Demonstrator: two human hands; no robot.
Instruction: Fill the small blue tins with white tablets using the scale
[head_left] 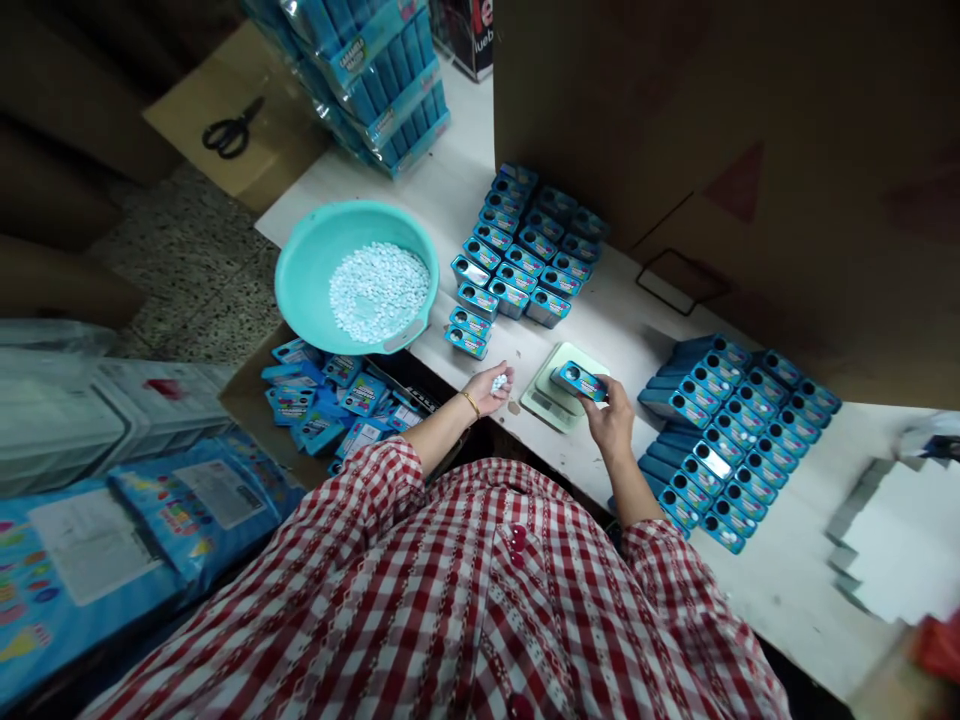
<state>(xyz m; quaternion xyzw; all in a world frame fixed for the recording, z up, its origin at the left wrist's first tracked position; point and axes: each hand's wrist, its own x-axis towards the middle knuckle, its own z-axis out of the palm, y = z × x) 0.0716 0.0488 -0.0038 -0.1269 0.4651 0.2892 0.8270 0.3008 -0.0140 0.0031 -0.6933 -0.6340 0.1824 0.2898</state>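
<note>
My left hand [491,388] is cupped palm up at the table's front edge, with a few small white candies [499,382] in it. My right hand [613,418] grips the right end of a blue tin [580,380] over the pale green scale [553,402]; whether the tin rests on the scale I cannot tell. To the left, a turquoise basin [307,270] holds a heap of white candies [379,290]. Rows of upright blue tins [517,265] stand behind the scale, and another block of tins [724,440] stands to its right.
A cardboard box [244,400] of loose blue packs sits below the basin. Wrapped blue packs [375,80] are stacked at the back left, near black scissors [231,130] on cardboard. A large cardboard panel [720,130] borders the back. White stacked pieces [911,535] lie far right.
</note>
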